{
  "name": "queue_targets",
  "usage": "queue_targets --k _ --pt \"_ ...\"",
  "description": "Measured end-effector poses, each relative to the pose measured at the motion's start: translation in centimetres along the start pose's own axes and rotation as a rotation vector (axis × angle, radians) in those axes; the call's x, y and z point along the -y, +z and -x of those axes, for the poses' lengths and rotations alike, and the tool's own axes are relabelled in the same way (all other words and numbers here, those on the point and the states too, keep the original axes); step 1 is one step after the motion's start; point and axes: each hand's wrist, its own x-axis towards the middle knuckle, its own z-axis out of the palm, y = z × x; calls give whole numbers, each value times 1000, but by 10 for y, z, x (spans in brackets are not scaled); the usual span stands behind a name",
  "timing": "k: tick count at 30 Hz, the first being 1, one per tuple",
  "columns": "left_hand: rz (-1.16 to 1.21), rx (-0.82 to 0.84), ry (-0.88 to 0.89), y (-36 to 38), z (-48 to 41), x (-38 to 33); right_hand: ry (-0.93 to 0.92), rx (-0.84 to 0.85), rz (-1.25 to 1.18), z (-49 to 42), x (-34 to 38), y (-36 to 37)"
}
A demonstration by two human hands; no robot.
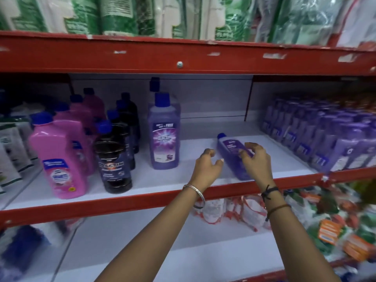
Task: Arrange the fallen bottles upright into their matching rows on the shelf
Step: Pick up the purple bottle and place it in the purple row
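Note:
A small purple bottle (231, 152) with a blue cap lies on its side on the white middle shelf (183, 180), cap pointing to the back. My right hand (256, 159) is over its lower half, fingers curled onto the body. My left hand (207, 166) hovers just left of the bottle, fingers apart, holding nothing. A tall purple bottle (164, 137) stands upright to the left, with another blue cap behind it. Rows of small purple bottles (317, 137) stand upright at the right.
Pink bottles (61, 157) and dark bottles (114, 165) stand in rows at the left. A red shelf beam (183, 58) runs overhead, with green and white packs above. The red front lip (142, 200) edges the shelf; pouches lie on the shelf below.

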Motion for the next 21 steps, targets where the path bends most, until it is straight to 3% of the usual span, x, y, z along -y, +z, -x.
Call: queue_targets --k 6,9,15,21 --pt "-36 151 -192 49 -36 -4 173 210 135 -50 -40 -7" --pt "-5 108 -243 62 -47 -3 261 333 149 -63 -51 -4" --pt "154 24 -340 64 -60 1 317 301 -200 -73 -71 2" --pt "292 -38 -186 55 -45 -1 254 368 -588 -56 -54 -13"
